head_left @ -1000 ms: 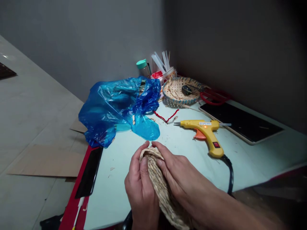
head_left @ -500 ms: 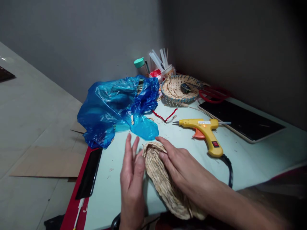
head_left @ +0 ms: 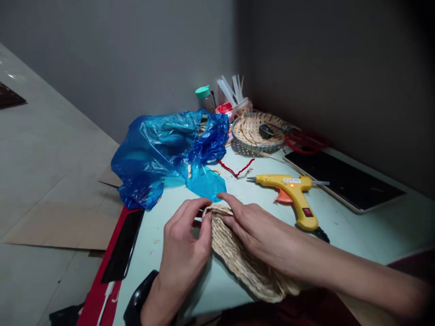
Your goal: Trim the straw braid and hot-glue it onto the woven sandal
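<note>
A long woven piece of braided straw [head_left: 244,262], pale and natural in colour, slants from the middle of the table toward my body. My right hand [head_left: 258,231] lies along its right side, thumb and fingers closed on the upper edge. At the rounded far end, my left hand [head_left: 186,235] pinches the rim between thumb and bent fingers. The near end of the straw piece is partly hidden by my right forearm. Just beyond my right hand lies a yellow hot glue gun [head_left: 292,188] on its side, its small orange light lit.
A blue plastic bag [head_left: 159,149] covers the back left. Behind are a round woven basket [head_left: 251,145], red-handled scissors [head_left: 306,144], a cup of glue sticks [head_left: 243,106] and a green-lidded jar [head_left: 204,95]. A dark tablet [head_left: 346,181], a phone [head_left: 125,244] and bent red wire [head_left: 236,174] lie around.
My left hand has gone from open beside the straw piece to pinching its far rim. My right hand keeps its hold. The view has shifted slightly.
</note>
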{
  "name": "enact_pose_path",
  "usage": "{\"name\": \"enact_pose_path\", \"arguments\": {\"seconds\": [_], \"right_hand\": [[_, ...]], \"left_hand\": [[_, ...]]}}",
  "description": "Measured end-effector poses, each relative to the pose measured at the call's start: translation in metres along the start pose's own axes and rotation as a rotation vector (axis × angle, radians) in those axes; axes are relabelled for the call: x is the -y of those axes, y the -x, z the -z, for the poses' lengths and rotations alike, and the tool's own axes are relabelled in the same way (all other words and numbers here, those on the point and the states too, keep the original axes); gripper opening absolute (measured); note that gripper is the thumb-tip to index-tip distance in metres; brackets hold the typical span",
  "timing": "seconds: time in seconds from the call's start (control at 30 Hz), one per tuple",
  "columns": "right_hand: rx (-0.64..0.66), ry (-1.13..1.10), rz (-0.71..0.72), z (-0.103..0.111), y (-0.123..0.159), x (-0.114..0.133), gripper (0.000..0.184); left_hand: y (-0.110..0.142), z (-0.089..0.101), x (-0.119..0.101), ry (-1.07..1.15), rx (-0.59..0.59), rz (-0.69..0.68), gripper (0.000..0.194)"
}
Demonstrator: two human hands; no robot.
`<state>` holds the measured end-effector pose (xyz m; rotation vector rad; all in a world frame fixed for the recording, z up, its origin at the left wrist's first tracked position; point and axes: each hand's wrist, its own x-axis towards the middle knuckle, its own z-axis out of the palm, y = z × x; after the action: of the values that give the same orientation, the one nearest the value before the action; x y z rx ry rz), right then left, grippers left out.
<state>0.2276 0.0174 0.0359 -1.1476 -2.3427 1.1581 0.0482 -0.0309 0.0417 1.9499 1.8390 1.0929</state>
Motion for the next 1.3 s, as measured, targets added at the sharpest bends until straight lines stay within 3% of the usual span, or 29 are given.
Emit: {"name": "enact_pose_path", "arguments": {"seconds": [0.13, 0.37, 0.63, 0.93, 1.13, 1.3], "right_hand": [[0.075, 0.066, 0.074, 0.015, -0.014, 0.001, 0.043], [0.041, 0.234, 0.183, 0.031, -0.028, -0.012, 0.016], [0.023, 0.225, 0.234, 0.031, -0.034, -0.027, 0.027], [-0.159, 0.073, 0.312, 0.042, -0.034, -0.028, 0.023], [-0.152, -0.027, 0.168, 0.049, -0.034, -0.028, 0.018], [-0.176, -0.155, 0.086, 0.055, -0.034, -0.026, 0.021]], "left_hand": [[-0.011, 0.003, 0.004, 0.064, 0.058, 0.027, 0.013], [-0.016, 0.002, 0.016, 0.132, -0.021, 0.141, 0.013], [-0.019, -0.005, 0.028, 0.186, 0.025, 0.208, 0.011], [-0.019, -0.007, 0.029, 0.137, 0.040, 0.164, 0.011], [-0.018, -0.012, 0.020, 0.264, 0.018, 0.264, 0.009], [-0.017, -0.013, 0.014, 0.494, 0.013, 0.465, 0.012]]}}
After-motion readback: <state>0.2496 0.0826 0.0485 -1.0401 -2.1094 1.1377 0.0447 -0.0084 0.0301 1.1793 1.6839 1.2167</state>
